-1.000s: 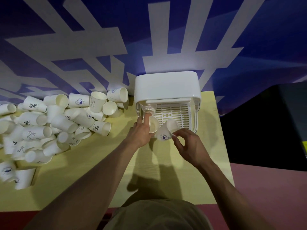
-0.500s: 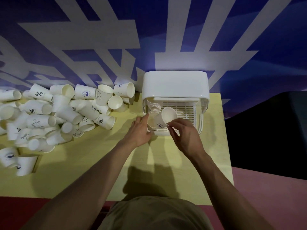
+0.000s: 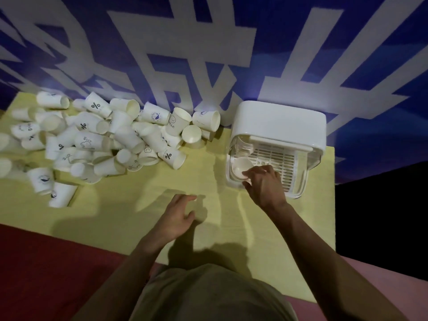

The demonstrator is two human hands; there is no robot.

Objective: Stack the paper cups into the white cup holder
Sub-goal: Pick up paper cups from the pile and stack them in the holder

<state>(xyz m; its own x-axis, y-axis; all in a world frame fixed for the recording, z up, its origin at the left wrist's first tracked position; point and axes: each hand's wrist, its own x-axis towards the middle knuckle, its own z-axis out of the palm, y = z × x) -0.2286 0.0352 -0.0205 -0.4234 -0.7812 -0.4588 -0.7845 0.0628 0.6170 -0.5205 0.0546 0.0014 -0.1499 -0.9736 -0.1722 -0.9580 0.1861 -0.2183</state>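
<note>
The white cup holder (image 3: 278, 122) stands at the back right of the yellow table (image 3: 129, 205), its clear front tray open toward me. A stack of paper cups (image 3: 240, 166) lies in the tray's left lane, mouth toward me. My right hand (image 3: 264, 184) pinches the rim of the front cup of that stack with thumb and fingers. My left hand (image 3: 178, 216) hovers over the table in front of me, fingers loosely spread, holding nothing. A big heap of loose paper cups (image 3: 97, 140) lies on the table's left half.
A blue wall with large white shapes (image 3: 185, 54) rises right behind the table. The table's right edge (image 3: 334, 205) runs just past the holder, with dark floor beyond. Red and pink floor shows along the near edge.
My right hand has pushed its cup into the stack in the tray. My left hand has let go of the stack and drawn back toward me over the table. The view has swung left.
</note>
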